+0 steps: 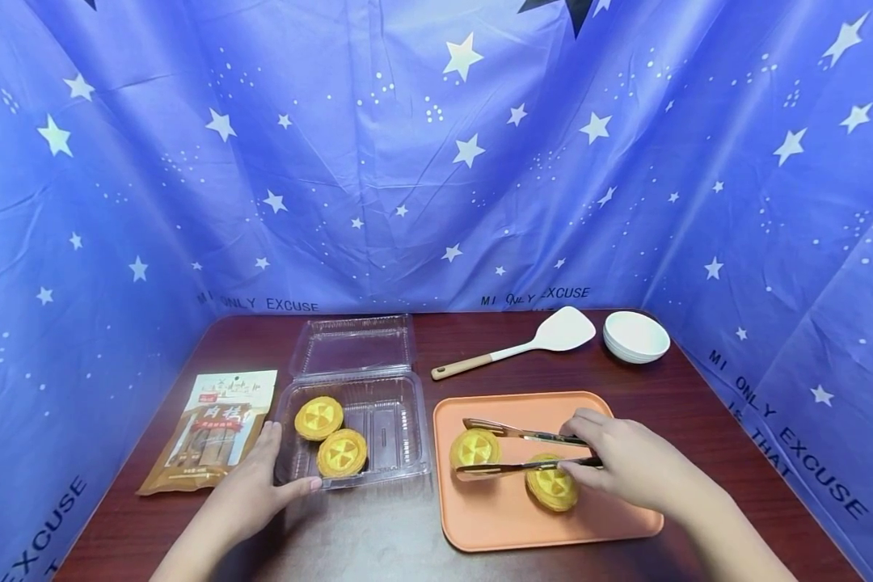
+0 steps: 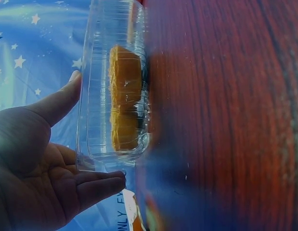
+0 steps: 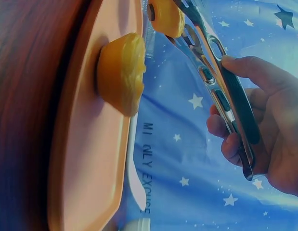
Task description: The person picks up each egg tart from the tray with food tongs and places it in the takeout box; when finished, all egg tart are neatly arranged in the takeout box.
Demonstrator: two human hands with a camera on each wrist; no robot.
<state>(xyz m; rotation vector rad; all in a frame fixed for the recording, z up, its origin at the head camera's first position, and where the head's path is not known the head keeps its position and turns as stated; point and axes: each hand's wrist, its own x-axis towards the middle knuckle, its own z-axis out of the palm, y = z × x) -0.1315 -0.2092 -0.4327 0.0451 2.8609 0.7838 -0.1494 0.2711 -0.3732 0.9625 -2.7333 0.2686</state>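
Note:
My right hand (image 1: 618, 454) holds metal tongs (image 1: 516, 466) with dark grips. Between the tong tips is an egg tart (image 1: 475, 447), which appears raised above the orange tray (image 1: 495, 529) in the right wrist view. A second tart (image 3: 121, 74) sits on that tray, partly beneath the tongs in the head view. My left hand (image 1: 250, 491) touches the near left corner of a clear plastic container (image 1: 400, 428), thumb along the front and fingers, mostly straight, along the side. Two tarts (image 1: 342, 453) lie in the container's left half, side by side; its lid is folded back.
A packet (image 1: 214, 432) with a brown and white front lies left of the container. Behind the tray are a white spatula (image 1: 563, 330) with a wooden handle and some stacked white bowls (image 1: 636, 338). Blue star-printed cloth (image 1: 378, 162) surrounds the table's back and sides.

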